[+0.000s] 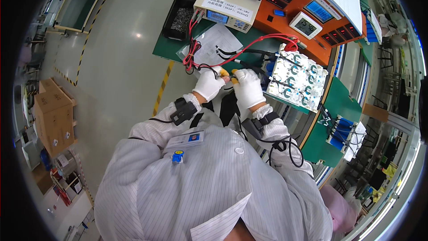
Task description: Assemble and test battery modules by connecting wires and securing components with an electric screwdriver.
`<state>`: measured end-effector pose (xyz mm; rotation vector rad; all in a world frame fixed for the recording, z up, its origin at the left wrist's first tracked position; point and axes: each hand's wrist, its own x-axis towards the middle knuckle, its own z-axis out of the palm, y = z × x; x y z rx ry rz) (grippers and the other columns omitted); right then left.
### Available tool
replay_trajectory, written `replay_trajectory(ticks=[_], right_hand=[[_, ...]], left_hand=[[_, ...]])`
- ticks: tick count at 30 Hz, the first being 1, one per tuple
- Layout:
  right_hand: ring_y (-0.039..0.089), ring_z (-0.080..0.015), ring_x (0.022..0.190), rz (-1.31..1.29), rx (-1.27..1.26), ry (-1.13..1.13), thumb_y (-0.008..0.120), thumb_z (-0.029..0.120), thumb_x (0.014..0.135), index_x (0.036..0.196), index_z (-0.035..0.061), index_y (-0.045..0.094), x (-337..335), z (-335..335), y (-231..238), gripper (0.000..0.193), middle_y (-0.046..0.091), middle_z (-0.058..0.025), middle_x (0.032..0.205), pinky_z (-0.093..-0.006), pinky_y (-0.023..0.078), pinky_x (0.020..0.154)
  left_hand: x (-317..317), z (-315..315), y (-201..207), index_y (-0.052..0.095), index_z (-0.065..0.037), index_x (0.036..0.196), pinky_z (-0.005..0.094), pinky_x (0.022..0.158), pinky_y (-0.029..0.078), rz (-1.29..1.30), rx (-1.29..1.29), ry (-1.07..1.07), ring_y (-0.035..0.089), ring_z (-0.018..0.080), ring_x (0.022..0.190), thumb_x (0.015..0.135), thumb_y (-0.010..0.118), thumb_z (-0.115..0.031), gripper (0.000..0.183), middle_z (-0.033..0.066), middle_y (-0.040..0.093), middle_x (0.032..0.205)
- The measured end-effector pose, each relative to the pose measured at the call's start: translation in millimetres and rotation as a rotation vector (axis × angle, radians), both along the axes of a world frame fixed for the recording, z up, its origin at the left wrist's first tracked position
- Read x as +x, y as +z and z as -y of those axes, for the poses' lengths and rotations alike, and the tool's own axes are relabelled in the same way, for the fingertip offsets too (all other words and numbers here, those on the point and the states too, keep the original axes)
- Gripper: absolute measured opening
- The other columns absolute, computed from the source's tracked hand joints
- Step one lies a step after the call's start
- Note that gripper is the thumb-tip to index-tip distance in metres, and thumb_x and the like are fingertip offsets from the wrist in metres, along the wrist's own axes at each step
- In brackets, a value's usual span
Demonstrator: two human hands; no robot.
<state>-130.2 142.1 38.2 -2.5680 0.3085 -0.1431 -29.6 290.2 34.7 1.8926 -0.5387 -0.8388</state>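
My left hand (208, 85), in a white glove with bare and yellow-covered fingertips, is closed in a pinch beside the red and black test leads (191, 58). Its fingertips nearly meet those of my right hand (248, 88), gloved the same way and pinched on a thin black cable. What the left fingers hold is too small to make out. Just right of my hands lies a battery pack (298, 78) with a white top, round cell openings and blue sides. Black cables (249, 51) run left from it, and a red lead (263, 38) arches over them.
A beige tester (226, 6) stands at the back, beside black bins (178, 19) of small metal parts. An orange instrument panel (285, 13) carries a white digital clock (305, 26). A plastic-sleeved sheet (214, 44) lies on the green bench. Another pack (343, 134) sits lower right; cardboard boxes (54, 116) stand left.
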Motion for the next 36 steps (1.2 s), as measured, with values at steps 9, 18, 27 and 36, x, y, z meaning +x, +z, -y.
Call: replay_trajectory(ticks=[9,18,27,36], right_hand=[[0.061,-0.0369,0.082,0.001,0.216,0.008,0.064,0.006,0.074,0.089,0.0039,0.068,1.3,18.9,-6.4,0.016,0.064,-0.0167,0.084,-0.0449,0.05,0.074],[0.064,-0.0354,0.073,-0.032,0.337,-0.131,0.066,0.014,0.081,0.09,0.0053,0.07,1.5,17.8,-6.9,0.013,0.065,-0.0183,0.076,-0.0435,0.05,0.065],[0.062,-0.0362,0.078,0.014,0.191,0.009,0.065,0.02,0.085,0.103,0.0079,0.066,-0.7,19.5,-10.0,0.021,0.064,-0.0158,0.082,-0.0449,0.048,0.069],[0.061,-0.0328,0.087,-0.135,0.092,0.099,0.059,0.007,0.077,0.098,0.0105,0.067,-6.5,18.6,-12.7,0.023,0.064,-0.0117,0.087,-0.0448,0.046,0.078]], left_hand=[[3.4,16.8,-15.8,0.064,-0.003,0.094,0.0266,0.046,0.039,-0.425,0.007,0.071,0.05,0.009,0.048,0.089,0.066,-0.017,0.015,0.0026,0.062,0.069],[11.9,26.1,-13.8,0.06,-0.004,0.094,0.0236,0.04,0.03,-0.486,0.005,0.075,0.04,0.0053,0.044,0.092,0.064,-0.012,0.009,-0.0039,0.048,0.058],[48.0,47.1,-29.2,0.06,0.001,0.097,0.0259,0.041,0.045,-0.49,-0.241,0.469,0.054,0.0109,0.046,0.093,0.06,-0.009,0.011,0.0089,0.067,0.076],[47.2,80.0,-16.0,0.06,-0.001,0.097,0.0264,0.036,0.035,-0.506,-0.247,0.574,0.042,0.01,0.04,0.092,0.065,-0.011,0.012,0.0036,0.055,0.061]])
